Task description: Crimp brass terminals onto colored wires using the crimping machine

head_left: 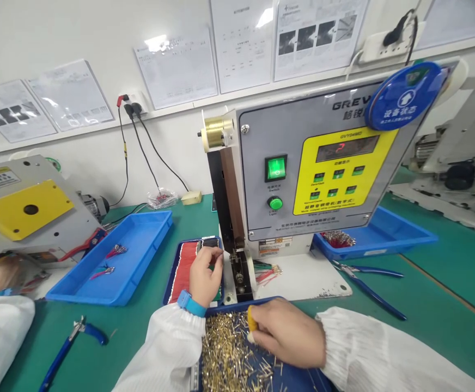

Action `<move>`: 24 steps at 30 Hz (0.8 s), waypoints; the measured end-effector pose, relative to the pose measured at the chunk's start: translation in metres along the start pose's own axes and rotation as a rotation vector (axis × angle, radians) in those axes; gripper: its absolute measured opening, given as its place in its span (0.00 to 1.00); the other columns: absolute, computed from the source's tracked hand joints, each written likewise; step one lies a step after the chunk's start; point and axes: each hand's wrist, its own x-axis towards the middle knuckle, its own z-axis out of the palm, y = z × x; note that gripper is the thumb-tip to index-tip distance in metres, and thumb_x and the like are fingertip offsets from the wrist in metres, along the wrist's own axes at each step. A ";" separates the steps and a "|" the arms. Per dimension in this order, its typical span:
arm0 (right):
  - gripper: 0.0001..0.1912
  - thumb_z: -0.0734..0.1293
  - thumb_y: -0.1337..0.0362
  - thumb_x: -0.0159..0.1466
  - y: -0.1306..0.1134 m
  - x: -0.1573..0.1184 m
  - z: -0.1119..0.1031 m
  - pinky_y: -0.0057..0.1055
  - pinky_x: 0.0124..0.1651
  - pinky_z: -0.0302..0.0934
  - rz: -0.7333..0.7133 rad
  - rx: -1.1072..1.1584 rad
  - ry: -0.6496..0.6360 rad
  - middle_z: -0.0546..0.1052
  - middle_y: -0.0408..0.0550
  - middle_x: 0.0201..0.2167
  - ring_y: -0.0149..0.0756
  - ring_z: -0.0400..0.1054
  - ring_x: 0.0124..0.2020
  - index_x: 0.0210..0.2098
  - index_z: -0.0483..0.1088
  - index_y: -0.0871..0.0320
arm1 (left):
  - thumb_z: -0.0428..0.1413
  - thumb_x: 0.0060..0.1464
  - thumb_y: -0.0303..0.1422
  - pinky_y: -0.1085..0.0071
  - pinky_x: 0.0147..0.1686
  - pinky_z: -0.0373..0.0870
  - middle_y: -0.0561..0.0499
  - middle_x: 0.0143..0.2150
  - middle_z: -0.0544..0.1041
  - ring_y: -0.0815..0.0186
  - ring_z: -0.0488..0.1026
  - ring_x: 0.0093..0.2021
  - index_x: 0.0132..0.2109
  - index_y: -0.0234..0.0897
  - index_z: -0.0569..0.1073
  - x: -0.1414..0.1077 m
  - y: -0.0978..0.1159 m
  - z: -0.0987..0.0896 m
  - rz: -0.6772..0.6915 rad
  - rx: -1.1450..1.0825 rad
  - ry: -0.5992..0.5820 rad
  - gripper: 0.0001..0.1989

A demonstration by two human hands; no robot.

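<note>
My left hand, with a blue wrist strap, is beside the crimping machine. Its thumb and forefinger are pinched together above a dark blue tray of red wires, black ones and some green; what they hold is hidden. Below the machine's die, my right hand hovers over a blue tray heaped with small gold metal pins. A yellow finger cot covers one fingertip. The right fingers are closed together, and I cannot make out anything between them.
Blue-handled cutters lie at the right, another pair at the left. A blue bin holds small wire bundles; another bin stands behind the machine. At far left, a co-worker's hand is by a second machine.
</note>
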 end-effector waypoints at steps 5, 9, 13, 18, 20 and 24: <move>0.07 0.64 0.68 0.66 0.007 0.001 0.002 0.30 0.29 0.52 0.046 0.098 0.108 0.72 0.43 0.25 0.40 0.67 0.28 0.31 0.63 0.58 | 0.50 0.59 0.28 0.78 0.34 0.65 0.51 0.33 0.70 0.73 0.67 0.33 0.37 0.34 0.70 -0.001 0.001 0.001 -0.016 -0.004 0.000 0.05; 0.08 0.68 0.70 0.63 0.013 0.003 0.003 0.28 0.29 0.53 0.030 0.255 0.129 0.71 0.41 0.24 0.36 0.67 0.26 0.29 0.65 0.58 | 0.50 0.58 0.27 0.79 0.35 0.64 0.52 0.33 0.70 0.74 0.67 0.33 0.37 0.34 0.70 -0.001 0.000 0.001 -0.033 -0.024 -0.019 0.04; 0.06 0.70 0.71 0.62 0.015 0.004 0.005 0.27 0.30 0.54 0.015 0.356 0.162 0.73 0.40 0.24 0.35 0.67 0.26 0.30 0.70 0.58 | 0.51 0.58 0.28 0.78 0.35 0.64 0.52 0.34 0.70 0.73 0.67 0.33 0.38 0.35 0.70 -0.002 -0.001 0.001 -0.035 -0.022 -0.016 0.04; 0.08 0.71 0.72 0.61 0.015 0.006 0.007 0.27 0.28 0.53 0.105 0.327 0.165 0.72 0.39 0.21 0.34 0.67 0.25 0.28 0.69 0.59 | 0.50 0.58 0.27 0.78 0.35 0.64 0.52 0.34 0.70 0.73 0.67 0.34 0.37 0.35 0.70 -0.003 -0.001 0.001 -0.047 -0.039 -0.019 0.05; 0.11 0.72 0.72 0.59 0.014 0.006 0.008 0.28 0.27 0.50 0.121 0.148 0.137 0.70 0.40 0.21 0.35 0.66 0.24 0.25 0.67 0.60 | 0.50 0.58 0.27 0.78 0.35 0.64 0.52 0.34 0.70 0.73 0.67 0.34 0.37 0.35 0.71 -0.004 -0.001 0.000 -0.055 -0.039 -0.027 0.05; 0.13 0.72 0.72 0.58 0.009 0.006 0.011 0.30 0.28 0.48 0.024 -0.076 0.078 0.70 0.42 0.24 0.37 0.65 0.26 0.23 0.65 0.60 | 0.50 0.58 0.27 0.78 0.36 0.64 0.51 0.35 0.71 0.73 0.67 0.35 0.38 0.35 0.71 -0.005 -0.001 0.000 -0.065 -0.045 -0.036 0.05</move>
